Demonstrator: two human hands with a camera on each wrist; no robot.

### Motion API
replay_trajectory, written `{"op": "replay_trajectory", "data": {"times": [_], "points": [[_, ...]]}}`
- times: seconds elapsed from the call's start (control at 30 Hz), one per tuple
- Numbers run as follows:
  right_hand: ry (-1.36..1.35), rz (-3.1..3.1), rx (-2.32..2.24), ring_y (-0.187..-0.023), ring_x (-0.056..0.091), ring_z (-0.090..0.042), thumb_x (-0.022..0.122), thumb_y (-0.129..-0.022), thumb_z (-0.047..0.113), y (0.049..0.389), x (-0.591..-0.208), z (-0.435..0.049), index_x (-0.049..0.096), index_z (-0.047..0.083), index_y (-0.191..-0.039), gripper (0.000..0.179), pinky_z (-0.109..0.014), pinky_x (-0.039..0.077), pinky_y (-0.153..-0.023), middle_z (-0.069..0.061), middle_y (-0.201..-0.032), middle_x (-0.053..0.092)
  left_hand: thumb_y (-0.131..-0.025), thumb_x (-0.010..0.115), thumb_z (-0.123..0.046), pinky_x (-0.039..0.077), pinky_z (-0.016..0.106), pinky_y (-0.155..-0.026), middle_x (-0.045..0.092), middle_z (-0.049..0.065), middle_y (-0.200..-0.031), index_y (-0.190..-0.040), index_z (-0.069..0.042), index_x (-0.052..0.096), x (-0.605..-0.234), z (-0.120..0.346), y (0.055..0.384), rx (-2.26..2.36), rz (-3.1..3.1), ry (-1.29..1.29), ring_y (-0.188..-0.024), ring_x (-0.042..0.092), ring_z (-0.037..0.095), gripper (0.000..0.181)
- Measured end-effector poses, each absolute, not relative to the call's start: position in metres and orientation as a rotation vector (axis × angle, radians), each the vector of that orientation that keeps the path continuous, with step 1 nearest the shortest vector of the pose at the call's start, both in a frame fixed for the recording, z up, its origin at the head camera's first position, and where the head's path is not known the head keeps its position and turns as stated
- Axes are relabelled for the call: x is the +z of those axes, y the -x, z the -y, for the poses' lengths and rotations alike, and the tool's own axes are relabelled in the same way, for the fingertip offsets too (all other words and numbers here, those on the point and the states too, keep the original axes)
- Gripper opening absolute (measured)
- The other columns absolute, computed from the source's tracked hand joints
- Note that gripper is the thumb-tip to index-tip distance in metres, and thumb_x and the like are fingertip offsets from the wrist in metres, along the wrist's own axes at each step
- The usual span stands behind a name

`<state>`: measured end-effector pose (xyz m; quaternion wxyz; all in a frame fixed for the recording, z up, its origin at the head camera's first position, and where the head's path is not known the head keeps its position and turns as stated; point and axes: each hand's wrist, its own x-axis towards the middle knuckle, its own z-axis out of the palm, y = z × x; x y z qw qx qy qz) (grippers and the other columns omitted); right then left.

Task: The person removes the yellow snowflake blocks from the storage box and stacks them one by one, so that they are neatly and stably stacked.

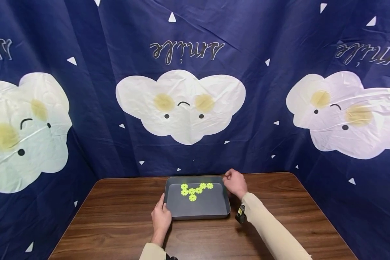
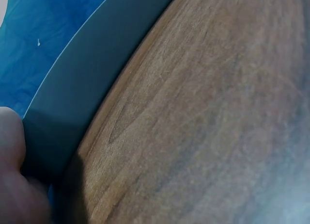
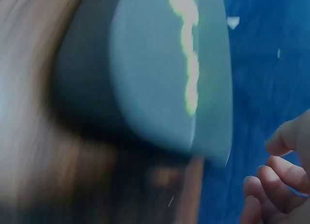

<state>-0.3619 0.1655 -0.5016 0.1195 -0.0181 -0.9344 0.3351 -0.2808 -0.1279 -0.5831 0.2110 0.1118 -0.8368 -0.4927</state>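
A dark grey rectangular tray [image 1: 198, 209] lies on the wooden table. Inside it, toward the back, several yellow-green notched discs [image 1: 191, 191] form a branching, joined shape; the right wrist view shows these discs [image 3: 192, 83] as a blurred bright chain. My left hand [image 1: 161, 217] holds the tray's left side, with its fingers at the wall, and in the left wrist view a fingertip lies against the tray wall [image 2: 72, 83]. Beside the tray's back right corner is my right hand [image 1: 235, 183], its fingers loosely curled and nothing between them.
The brown wooden table [image 1: 117, 213] extends on both sides of the tray. A dark blue curtain [image 1: 263, 151] with printed clouds and small white triangles encloses the back and sides. A dark wrist camera [image 1: 240, 213] is strapped to the right wrist.
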Motion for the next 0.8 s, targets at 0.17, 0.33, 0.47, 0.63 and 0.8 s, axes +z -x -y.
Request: {"op": "replay_trajectory", "data": {"times": [0.17,0.33,0.47,0.63,0.8], "points": [[-0.08,2.765,1.023,-0.08,0.062,-0.019,0.072,-0.085,0.019,0.363,-0.491,-0.124,0.071,0.01,-0.098,0.015,-0.039,0.054,-0.076,-0.002,-0.087,0.068,-0.099,0.046,0.006,0.047,0.06,-0.105,0.058,0.032,-0.137,-0.144,0.004,0.052,-0.584,0.128,0.282,-1.345,2.335,-0.307,-0.126,0.057,0.048,0.046],[-0.133,2.842,1.092,-0.078,0.061,-0.017,0.076,-0.087,0.025,0.361,-0.492,-0.089,0.069,0.01,-0.1,0.021,-0.037,0.053,-0.073,-0.002,-0.089,0.066,-0.099,0.047,0.006,0.047,0.059,-0.106,0.058,0.031,-0.138,-0.144,0.004,0.053,-0.584,0.128,0.282,-1.347,2.335,-0.31,-0.127,0.057,0.047,0.046],[-0.137,2.898,1.094,-0.077,0.062,-0.018,0.078,-0.087,0.026,0.36,-0.502,-0.071,0.069,0.008,-0.101,0.025,-0.038,0.053,-0.071,-0.004,-0.091,0.067,-0.099,0.047,0.007,0.047,0.059,-0.105,0.058,0.031,-0.138,-0.144,0.004,0.052,-0.583,0.127,0.283,-1.345,2.337,-0.306,-0.126,0.057,0.047,0.046],[-0.16,2.952,0.995,-0.076,0.06,-0.017,0.083,-0.081,0.028,0.354,-0.517,-0.058,0.066,0.01,-0.089,0.026,-0.035,0.053,-0.069,-0.002,-0.086,0.066,-0.098,0.047,0.008,0.047,0.059,-0.105,0.058,0.031,-0.137,-0.143,0.005,0.053,-0.583,0.127,0.282,-1.334,2.335,-0.306,-0.126,0.058,0.047,0.045],[-0.172,2.996,0.913,-0.055,0.033,-0.011,0.084,-0.079,0.03,0.347,-0.532,-0.048,0.042,0.018,-0.058,0.048,-0.029,0.029,-0.049,0.008,-0.059,0.036,-0.098,0.047,0.007,0.047,0.06,-0.105,0.059,0.031,-0.137,-0.143,0.005,0.053,-0.584,0.127,0.281,-1.331,2.338,-0.302,-0.126,0.058,0.047,0.045]]}}
